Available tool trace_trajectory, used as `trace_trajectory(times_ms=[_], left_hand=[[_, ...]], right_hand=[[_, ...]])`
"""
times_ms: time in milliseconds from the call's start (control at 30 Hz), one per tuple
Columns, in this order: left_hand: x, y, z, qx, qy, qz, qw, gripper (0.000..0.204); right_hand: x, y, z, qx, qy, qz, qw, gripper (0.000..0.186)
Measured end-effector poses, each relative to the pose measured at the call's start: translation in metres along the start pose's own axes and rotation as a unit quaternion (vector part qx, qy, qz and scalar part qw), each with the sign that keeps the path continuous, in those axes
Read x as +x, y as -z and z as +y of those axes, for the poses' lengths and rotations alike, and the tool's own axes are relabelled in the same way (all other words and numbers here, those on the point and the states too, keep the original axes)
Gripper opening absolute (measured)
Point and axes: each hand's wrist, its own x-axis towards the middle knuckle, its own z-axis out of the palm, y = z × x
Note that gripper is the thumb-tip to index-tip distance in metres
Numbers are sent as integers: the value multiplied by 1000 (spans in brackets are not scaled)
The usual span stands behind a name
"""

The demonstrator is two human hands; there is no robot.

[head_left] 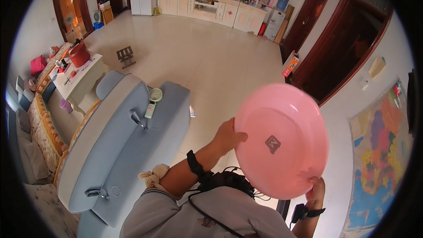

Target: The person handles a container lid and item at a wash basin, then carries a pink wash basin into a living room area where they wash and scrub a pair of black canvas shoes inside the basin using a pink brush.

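Note:
A round pink plastic basin (291, 128) is held up in front of me on the right, tilted so its inside with a small dark square mark faces me. My left hand (230, 137) grips its left rim, thumb over the inside and fingers behind. At the lower right rim, my right hand (316, 192) holds on with the thumb on the inner side; its other fingers are mostly hidden. Nothing lies inside the basin.
A blue-grey sofa (163, 128) stands at my left, with a small green handheld fan (153, 102) on it. Beyond are a white table (77, 79) with a red pot (79, 54) and a small dark stool (126, 56). A map (379, 150) covers the right wall.

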Motion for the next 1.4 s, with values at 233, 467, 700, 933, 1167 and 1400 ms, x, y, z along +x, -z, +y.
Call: trace_trajectory(times_ms=[233,467,700,933,1167,1400], left_hand=[[164,54,31,-24,7,61,998,53],[302,115,49,-47,-43,159,985,56],[418,196,86,-77,-94,270,955,56],[518,311,134,-13,-121,356,926,54],[575,428,174,-94,-164,426,885,51],[613,548,226,-88,-178,516,833,53]], right_hand=[[187,-99,-37,-33,-13,-52,998,48],[400,-193,-48,-77,-34,-143,986,47],[586,-339,-58,-99,-44,-243,964,47],[717,-514,-52,-116,-80,-338,931,52],[794,-693,-37,-134,-99,-410,897,52],[867,-897,-12,-178,-121,-498,840,52]])
